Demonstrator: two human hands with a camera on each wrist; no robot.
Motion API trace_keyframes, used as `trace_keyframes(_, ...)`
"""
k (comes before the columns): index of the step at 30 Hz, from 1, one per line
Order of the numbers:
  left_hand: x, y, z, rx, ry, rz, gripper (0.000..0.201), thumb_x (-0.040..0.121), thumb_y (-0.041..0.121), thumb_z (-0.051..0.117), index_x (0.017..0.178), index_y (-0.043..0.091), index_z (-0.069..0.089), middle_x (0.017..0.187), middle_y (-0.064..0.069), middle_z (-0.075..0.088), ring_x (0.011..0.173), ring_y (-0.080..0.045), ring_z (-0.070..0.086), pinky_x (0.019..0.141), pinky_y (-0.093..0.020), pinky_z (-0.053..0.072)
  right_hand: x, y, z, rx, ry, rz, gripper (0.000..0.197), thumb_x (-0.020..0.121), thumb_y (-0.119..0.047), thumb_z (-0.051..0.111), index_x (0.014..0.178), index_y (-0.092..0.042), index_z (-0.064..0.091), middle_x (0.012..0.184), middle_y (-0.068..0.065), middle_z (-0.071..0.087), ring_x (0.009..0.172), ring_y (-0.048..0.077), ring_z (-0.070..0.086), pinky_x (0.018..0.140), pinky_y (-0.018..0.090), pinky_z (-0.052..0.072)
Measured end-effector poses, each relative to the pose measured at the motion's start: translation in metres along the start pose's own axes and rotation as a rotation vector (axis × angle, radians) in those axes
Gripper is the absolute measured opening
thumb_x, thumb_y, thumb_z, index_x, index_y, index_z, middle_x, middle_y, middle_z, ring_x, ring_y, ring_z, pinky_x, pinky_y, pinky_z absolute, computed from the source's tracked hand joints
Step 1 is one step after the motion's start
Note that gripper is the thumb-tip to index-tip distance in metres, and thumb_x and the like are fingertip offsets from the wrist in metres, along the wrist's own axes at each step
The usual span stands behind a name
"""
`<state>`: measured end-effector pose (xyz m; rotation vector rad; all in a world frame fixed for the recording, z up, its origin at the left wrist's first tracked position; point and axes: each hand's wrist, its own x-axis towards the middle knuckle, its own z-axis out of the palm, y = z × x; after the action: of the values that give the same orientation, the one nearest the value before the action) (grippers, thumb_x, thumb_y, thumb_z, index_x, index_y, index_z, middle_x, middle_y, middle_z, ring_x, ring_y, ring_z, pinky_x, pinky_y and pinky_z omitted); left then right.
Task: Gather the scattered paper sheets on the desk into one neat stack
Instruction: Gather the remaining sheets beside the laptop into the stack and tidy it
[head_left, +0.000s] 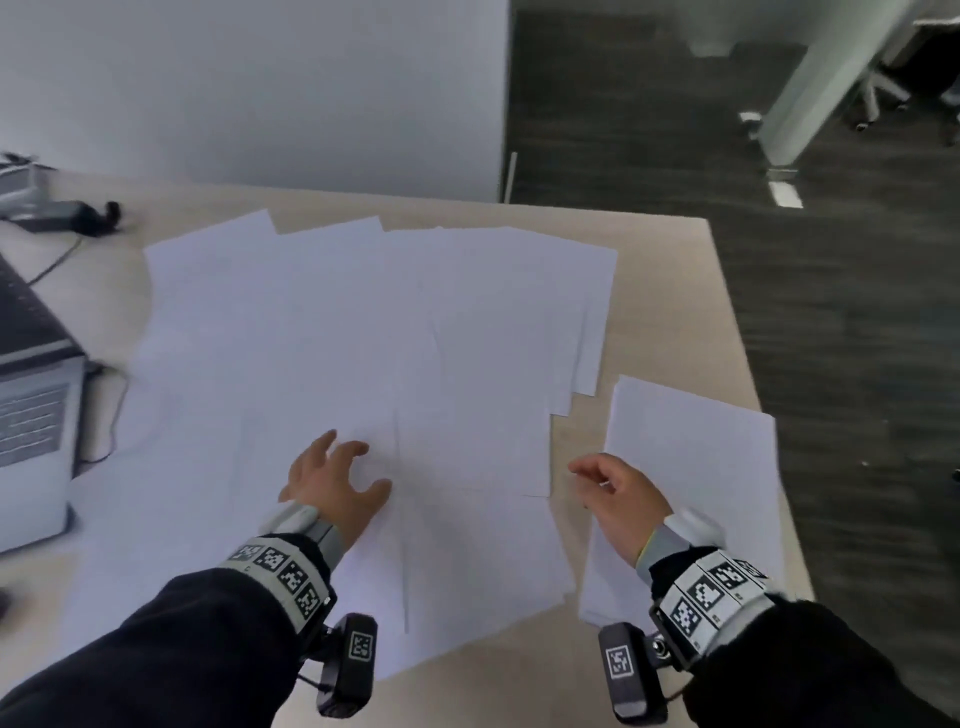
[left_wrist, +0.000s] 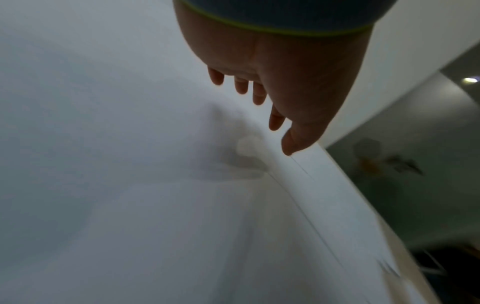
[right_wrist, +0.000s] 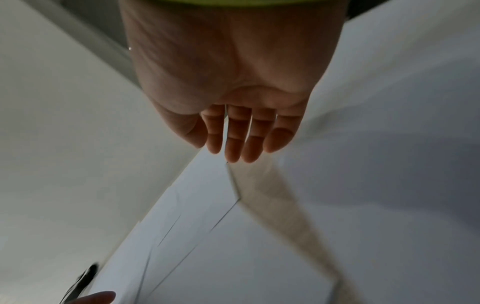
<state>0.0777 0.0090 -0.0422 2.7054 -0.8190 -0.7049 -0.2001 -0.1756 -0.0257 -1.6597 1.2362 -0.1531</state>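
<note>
Several white paper sheets (head_left: 363, 322) lie overlapping across the middle of the light wooden desk (head_left: 670, 312). A separate small stack of sheets (head_left: 696, 457) lies by the desk's right edge. My left hand (head_left: 353, 462) hovers over or touches the near sheets with its fingers spread; the left wrist view shows the fingers (left_wrist: 255, 96) stretched out above white paper (left_wrist: 130, 185), holding nothing. My right hand (head_left: 592, 473) is above the left edge of the small stack, fingers relaxed and empty. In the right wrist view its fingers (right_wrist: 233, 144) point at a strip of bare desk (right_wrist: 272, 205) between the sheets.
A laptop (head_left: 31, 405) stands at the left edge with a cable running beside it. A black power adapter (head_left: 62, 215) lies at the far left. The desk ends on the right, with dark floor (head_left: 857, 338) beyond and a white wall behind.
</note>
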Motion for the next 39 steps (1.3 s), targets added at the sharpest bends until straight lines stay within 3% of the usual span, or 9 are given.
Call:
trace_keyframes(6,-0.001,-0.077,-0.027,0.196,-0.146,-0.123,0.130,0.052,0.097,0.053,0.155,0.044,-0.008,0.165,0.009,-0.022,0.153,-0.021,-0.018,0.122,-0.055,0.005,0.018,-0.047,0.077,0.027,-0.183,-0.018,0.014,0.092,-0.028,0.057,0.103,-0.032,0.066,0.098,-0.014,0.062,0.097,0.013,0.063,0.080,0.034,0.055)
trace_keyframes(11,-0.007,-0.093,-0.024,0.367,-0.293,0.069,0.148,0.039,0.100,0.052,0.146,0.044,-0.034,0.157,0.003,-0.041,0.147,-0.024,-0.033,0.121,-0.056,-0.004,0.019,-0.082,0.124,0.079,-0.262,0.019,0.018,0.094,-0.025,0.055,0.110,-0.027,0.064,0.103,-0.010,0.061,0.102,0.014,0.062,0.075,0.030,0.058)
trace_keyframes(15,-0.007,-0.098,-0.021,0.359,-0.293,0.112,0.147,0.040,0.099,0.054,0.146,0.046,-0.033,0.158,0.003,-0.040,0.146,-0.025,-0.034,0.121,-0.054,-0.006,0.018,-0.098,0.153,0.152,-0.267,0.083,0.019,0.092,-0.024,0.057,0.108,-0.032,0.061,0.116,-0.008,0.059,0.105,0.015,0.063,0.082,0.036,0.059)
trace_keyframes(18,-0.007,-0.102,-0.021,0.353,-0.280,0.136,0.142,0.043,0.099,0.052,0.145,0.048,-0.032,0.158,0.004,-0.039,0.146,-0.024,-0.035,0.121,-0.052,-0.006,0.016,-0.109,0.169,0.262,-0.222,0.173,0.023,0.091,-0.019,0.058,0.111,-0.029,0.059,0.116,-0.004,0.058,0.091,0.018,0.066,0.076,0.039,0.060)
trace_keyframes(22,-0.006,-0.107,-0.020,0.355,-0.259,0.180,0.136,0.049,0.098,0.049,0.144,0.048,-0.034,0.157,0.004,-0.040,0.147,-0.026,-0.034,0.121,-0.053,-0.006,0.019,-0.117,0.179,0.391,-0.133,0.263,0.033,0.091,-0.014,0.059,0.121,-0.025,0.053,0.109,0.006,0.064,0.076,0.020,0.063,0.054,0.030,0.051)
trace_keyframes(27,0.004,-0.107,-0.020,0.307,-0.235,0.246,0.119,0.064,0.094,0.042,0.142,0.050,-0.036,0.157,0.008,-0.041,0.148,-0.022,-0.032,0.121,-0.051,-0.003,0.025,-0.118,0.186,0.280,-0.206,0.261,0.018,0.088,-0.015,0.065,0.106,-0.019,0.064,0.084,0.005,0.068,0.052,0.009,0.058,0.044,0.022,0.039)
trace_keyframes(29,0.012,-0.106,-0.023,0.264,-0.206,0.287,0.107,0.072,0.090,0.036,0.140,0.051,-0.037,0.159,0.012,-0.035,0.150,-0.020,-0.027,0.121,-0.048,0.003,0.025,-0.119,0.188,0.181,-0.254,0.198,0.015,0.088,-0.006,0.063,0.092,-0.020,0.068,0.081,0.003,0.072,0.056,0.004,0.065,0.050,0.022,0.052)
trace_keyframes(32,0.029,-0.107,-0.033,0.196,-0.159,0.342,0.096,0.081,0.083,0.033,0.147,0.049,-0.028,0.162,0.017,-0.027,0.153,-0.015,-0.016,0.119,-0.044,0.014,0.031,-0.121,0.184,0.033,-0.191,0.137,0.019,0.085,-0.006,0.061,0.084,-0.023,0.070,0.085,0.001,0.076,0.076,0.019,0.072,0.073,0.036,0.059)
trace_keyframes(39,0.078,-0.132,-0.065,0.228,-0.106,0.181,0.092,0.086,0.070,0.046,0.156,0.041,-0.006,0.167,0.010,-0.013,0.154,-0.018,-0.010,0.121,-0.045,0.010,0.095,-0.137,0.133,0.068,0.152,0.092,0.012,0.089,-0.011,0.063,0.079,-0.017,0.068,0.079,0.002,0.070,0.068,0.020,0.061,0.069,0.031,0.051)
